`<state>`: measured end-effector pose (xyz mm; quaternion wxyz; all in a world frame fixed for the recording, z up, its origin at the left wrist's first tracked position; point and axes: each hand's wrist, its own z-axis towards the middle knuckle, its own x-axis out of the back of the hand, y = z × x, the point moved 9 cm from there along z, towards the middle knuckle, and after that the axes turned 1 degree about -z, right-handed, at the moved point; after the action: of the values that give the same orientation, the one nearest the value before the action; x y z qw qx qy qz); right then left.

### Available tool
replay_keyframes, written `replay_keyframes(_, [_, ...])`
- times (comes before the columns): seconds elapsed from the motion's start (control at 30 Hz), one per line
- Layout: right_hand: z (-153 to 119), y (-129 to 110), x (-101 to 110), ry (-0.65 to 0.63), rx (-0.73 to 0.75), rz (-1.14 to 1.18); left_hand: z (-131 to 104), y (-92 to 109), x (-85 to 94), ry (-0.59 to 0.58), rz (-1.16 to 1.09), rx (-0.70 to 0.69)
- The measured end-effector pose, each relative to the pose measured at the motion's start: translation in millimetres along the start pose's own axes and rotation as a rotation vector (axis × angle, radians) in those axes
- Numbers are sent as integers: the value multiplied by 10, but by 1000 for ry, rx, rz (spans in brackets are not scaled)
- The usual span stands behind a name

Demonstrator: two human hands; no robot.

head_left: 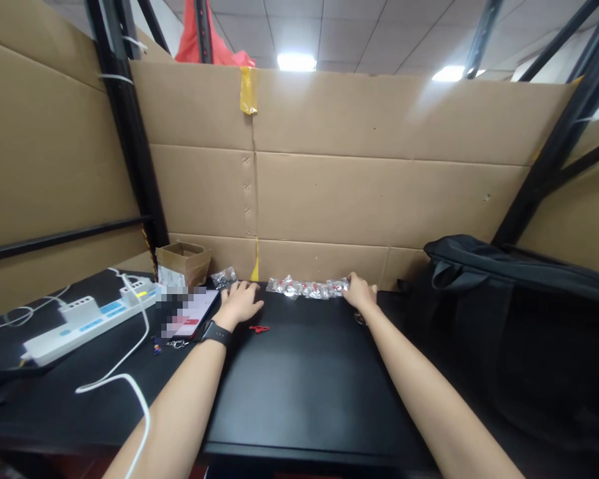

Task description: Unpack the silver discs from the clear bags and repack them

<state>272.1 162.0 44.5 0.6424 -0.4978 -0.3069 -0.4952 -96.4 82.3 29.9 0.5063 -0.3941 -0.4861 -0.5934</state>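
Observation:
My left hand (239,303), a dark watch (214,332) on its wrist, lies palm down on the black tabletop (304,379) with its fingers spread. It holds nothing. A small red cord-like item (259,328) lies just right of it, not touching. Near the back wall, small clear plastic packets (312,288) with red bits inside form a row. My right hand (362,293) is at the row's right end, fingers curled at the last packet; its far fingertips are partly hidden. Another clear packet (224,276) lies behind my left hand.
Left stand an open cardboard box (184,261), a phone-like device (194,316) and a white power strip (97,322) with a loose white cable (114,377). A black bag (504,293) fills the right side. Cardboard walls (329,193) enclose the back and sides.

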Motion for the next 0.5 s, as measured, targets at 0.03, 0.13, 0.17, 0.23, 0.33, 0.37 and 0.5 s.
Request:
replay_keyframes(0.03, [-29,-19,19,15,18,-53,20,-103,-41,-11,10,52])
replay_keyframes(0.13, [-110,-52,49,25,64,-143,35,-316,-175,-83,5,161])
replay_keyframes(0.17, [-135,-52,56,25,74,-147,31,-343,-202,-102,-5,169])
replay_keyframes(0.23, [-186,-53,71,22,104,-153,17,-344,-220,-123,-29,155])
replay_keyframes(0.33, [-278,-57,99,1,174,-173,-22,-273,-178,-129,-40,121])
replay_keyframes(0.37, [-314,-54,118,-7,199,-178,-38,-233,-154,-127,-36,109])
replay_keyframes(0.5, [-451,-9,240,-51,307,-136,-119,46,-72,-123,-45,24])
